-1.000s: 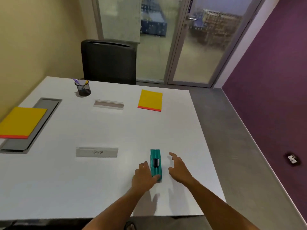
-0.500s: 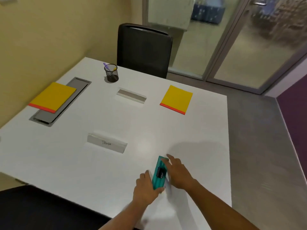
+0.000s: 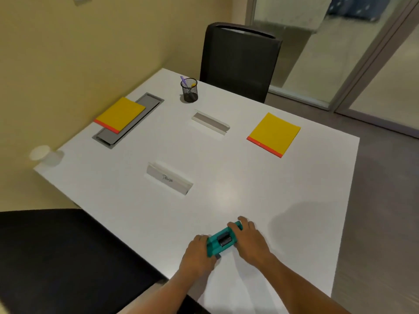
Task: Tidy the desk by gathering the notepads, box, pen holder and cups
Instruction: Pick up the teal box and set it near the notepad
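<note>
So I've both hands' fingers (image 3: pixel 234 225) curled round the teal box (image 3: pixel 221 240); beyond them notepads (image 3: pixel 273 133), pen holder (image 3: pixel 189 90) and cup (image 3: pixel 43 154) lie ungathered.

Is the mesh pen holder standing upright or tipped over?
Upright. The mesh pen holder stands on its base on the white desk, its open rim upward, a purple pen sticking out.

Bare desk (image 3: pixel 283 189) ahead — only the name card (image 3: pixel 169 179) stands left.
</note>
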A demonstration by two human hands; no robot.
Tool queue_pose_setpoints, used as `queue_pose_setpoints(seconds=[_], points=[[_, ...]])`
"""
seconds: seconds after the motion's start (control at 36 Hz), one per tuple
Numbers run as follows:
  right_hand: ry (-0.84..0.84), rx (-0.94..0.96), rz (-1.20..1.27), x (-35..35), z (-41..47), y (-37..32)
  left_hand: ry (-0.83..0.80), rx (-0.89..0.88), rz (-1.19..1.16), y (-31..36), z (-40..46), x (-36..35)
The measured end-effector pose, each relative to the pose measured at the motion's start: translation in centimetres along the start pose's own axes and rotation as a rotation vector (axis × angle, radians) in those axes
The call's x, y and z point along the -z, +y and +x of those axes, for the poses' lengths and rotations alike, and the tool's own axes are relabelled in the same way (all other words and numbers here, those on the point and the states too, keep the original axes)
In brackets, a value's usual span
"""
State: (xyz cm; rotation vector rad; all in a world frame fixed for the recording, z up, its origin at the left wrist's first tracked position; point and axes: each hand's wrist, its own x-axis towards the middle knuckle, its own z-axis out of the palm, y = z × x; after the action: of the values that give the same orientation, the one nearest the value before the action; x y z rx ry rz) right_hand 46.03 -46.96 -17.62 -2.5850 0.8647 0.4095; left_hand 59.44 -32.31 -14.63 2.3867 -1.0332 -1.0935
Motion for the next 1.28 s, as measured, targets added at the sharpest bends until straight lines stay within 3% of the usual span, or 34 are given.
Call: queue_pose_setpoints(seconds=[0.14, 0.31, 0.47, 0.89, 1.28], points=[[-0.013, 0.082, 0.122, 0.3, -0.9, -0.4, -0.013, 0.022, -0.021, -0.4, -1.8, 1.1], [-0.093, 0.064, 0.672, 2.2, -1.4, -1.8, 0.132, -0.005, -0.173, -1.6, -4.9, 4.0], [-0.096, 0.090, 1.020, 4.6, -1.0, -5.1, 0.297, 0.030, -0.542, -1.9, -8.4, 7.9], [0.004, 0.274, 1.360, 13.3, -1.5, -16.5, 0.560, -0.071, -1.110, -2.8, -17.1, 17.3], [0.074, 0.445, 1.445, 13.8, -6.5, -35.7, 0.709, -0.336, -1.242, -13.1, -29.0, 26.0]])
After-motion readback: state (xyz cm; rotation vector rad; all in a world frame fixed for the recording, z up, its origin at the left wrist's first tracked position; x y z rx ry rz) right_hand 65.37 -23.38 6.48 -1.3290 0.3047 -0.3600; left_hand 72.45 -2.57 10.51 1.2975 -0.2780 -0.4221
